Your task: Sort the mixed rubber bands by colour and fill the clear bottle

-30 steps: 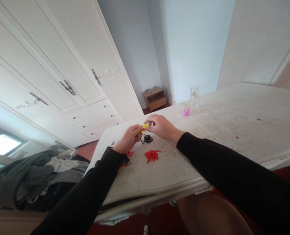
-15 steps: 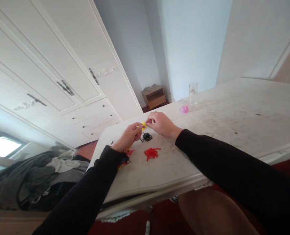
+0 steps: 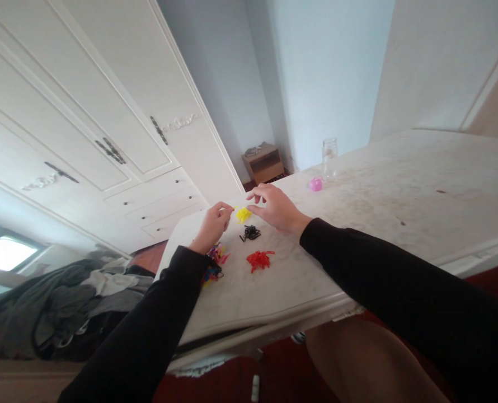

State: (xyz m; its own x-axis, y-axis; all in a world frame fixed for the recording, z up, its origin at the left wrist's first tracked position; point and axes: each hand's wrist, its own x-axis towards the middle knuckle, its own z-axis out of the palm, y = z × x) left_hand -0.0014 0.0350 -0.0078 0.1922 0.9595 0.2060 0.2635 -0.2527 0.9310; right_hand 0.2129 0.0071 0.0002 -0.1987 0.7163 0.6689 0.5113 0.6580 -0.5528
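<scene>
My left hand (image 3: 212,226) is closed in a pinch, with a thin yellow strip (image 3: 234,207) at its fingertips. Just right of it lies a small pile of yellow strips (image 3: 243,215). Above the right side of that pile, my right hand (image 3: 276,208) has thumb and fingers apart and holds nothing visible. Nearer me are a pile of black strips (image 3: 250,233) and a pile of red strips (image 3: 260,261). A mixed-colour heap (image 3: 212,272) is partly hidden by my left wrist and sleeve. Whether the strips are rubber bands is too small to tell.
A clear glass jar (image 3: 329,159) stands toward the table's far edge, with a shiny pink object (image 3: 315,184) beside it. The white table (image 3: 370,224) has stains and a worn front edge. Dark clothes (image 3: 85,302) lie in a heap at left, below a white wardrobe (image 3: 118,112).
My hands have moved apart from each other. My right fingers have spread, and the yellow pile beneath now shows. My left hand has shifted slightly left with the yellow strip.
</scene>
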